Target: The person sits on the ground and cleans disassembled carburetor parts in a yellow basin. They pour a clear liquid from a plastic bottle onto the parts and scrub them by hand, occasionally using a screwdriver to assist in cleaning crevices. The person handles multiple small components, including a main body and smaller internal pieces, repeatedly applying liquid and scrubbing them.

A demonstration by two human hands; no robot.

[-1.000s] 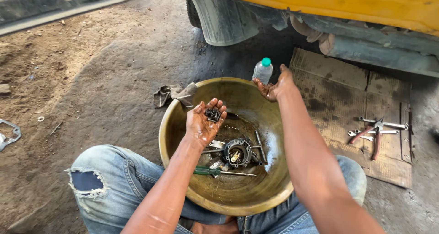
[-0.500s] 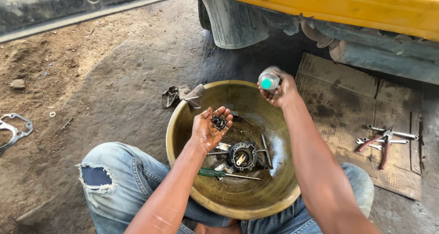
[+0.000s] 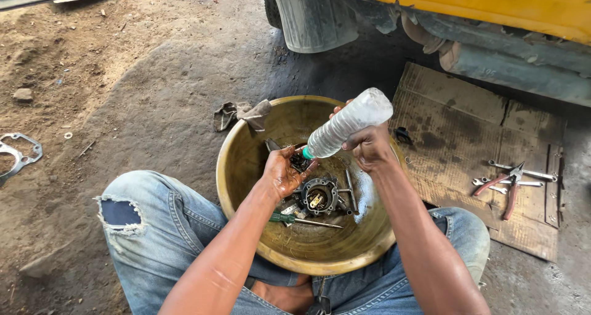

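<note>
Clear plastic bottle point(image 3: 348, 123) tilted spout-down over the brass bowl point(image 3: 246, 186), gripped round its middle by the right hand point(image 3: 368, 146); likely light, thin-walled, easily squeezed, slick with oil. Left hand point(image 3: 284, 172) cupped open beneath, cradling a small dark part point(image 3: 300, 162). No label visible. Further out: rag point(image 3: 241, 114), cardboard point(image 3: 468, 136), pliers point(image 3: 502, 189).

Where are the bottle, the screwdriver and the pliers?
bottle point(image 3: 348, 123), head view, mid body
screwdriver point(image 3: 282, 217), head view, green handle
pliers point(image 3: 496, 183), head view, red handle
</note>
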